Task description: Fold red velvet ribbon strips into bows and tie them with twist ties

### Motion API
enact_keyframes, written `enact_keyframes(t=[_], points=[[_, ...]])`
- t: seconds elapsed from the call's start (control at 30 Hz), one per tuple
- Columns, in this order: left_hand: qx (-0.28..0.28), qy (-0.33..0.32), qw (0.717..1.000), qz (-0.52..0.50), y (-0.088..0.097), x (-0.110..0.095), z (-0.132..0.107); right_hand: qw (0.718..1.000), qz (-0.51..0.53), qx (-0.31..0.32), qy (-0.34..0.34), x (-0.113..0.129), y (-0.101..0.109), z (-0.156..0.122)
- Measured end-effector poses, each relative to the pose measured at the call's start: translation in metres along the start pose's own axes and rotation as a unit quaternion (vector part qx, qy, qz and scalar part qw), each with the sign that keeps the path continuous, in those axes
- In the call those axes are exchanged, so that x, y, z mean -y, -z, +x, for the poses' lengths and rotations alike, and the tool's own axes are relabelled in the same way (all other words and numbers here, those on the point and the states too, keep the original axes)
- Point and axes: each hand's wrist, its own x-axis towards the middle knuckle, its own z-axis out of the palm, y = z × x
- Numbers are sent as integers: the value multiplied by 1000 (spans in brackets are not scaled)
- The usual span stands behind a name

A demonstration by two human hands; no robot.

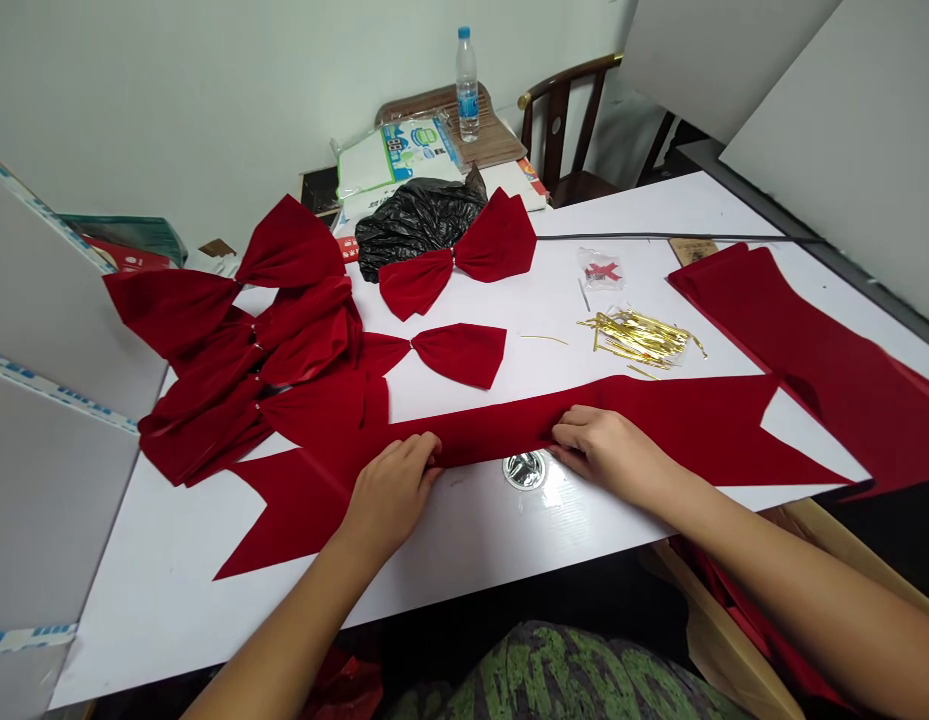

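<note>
A long red velvet ribbon (494,428) with notched ends stretches across the white table in front of me. My left hand (395,485) grips its lower edge left of the middle, fingers curled. My right hand (603,445) pinches the same edge further right, and the band between the two hands looks narrower than the ends. Just beyond the ribbon lies a finished red bow (460,352) with a tied centre. A bundle of gold twist ties (644,338) sits past my right hand, with one loose gold tie (544,338) apart from it.
Several red bows (284,330) are heaped at the left. One more bow (494,240) leans by a black plastic bag (419,215). Flat red fabric (809,340) lies at the right. A water bottle (468,90) stands at the back; a round metal disc (524,470) lies near the front edge.
</note>
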Motion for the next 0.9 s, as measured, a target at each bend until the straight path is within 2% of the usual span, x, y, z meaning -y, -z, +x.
enact_keyframes(t=[0.13,0.3,0.4,0.47,0.57,0.7,0.9], points=[[31,-6,999,22,4,-3,5,999,-29,8,-19,3,1,1],[67,13,997,23,10,-6,8,994,-78,63,-36,5,2,4],[73,30,997,9,12,-8,7,995,-84,57,-23,5,4,5],[64,26,998,1,11,-8,5,996,-84,41,6,4,4,4],[30,-15,999,-1,6,-4,2,996,-80,14,35,3,2,2],[-34,-69,997,-1,-2,2,-1,997,-70,-5,29,4,-1,0],[-49,-62,997,15,-6,-1,-3,998,-60,0,18,3,-1,1]])
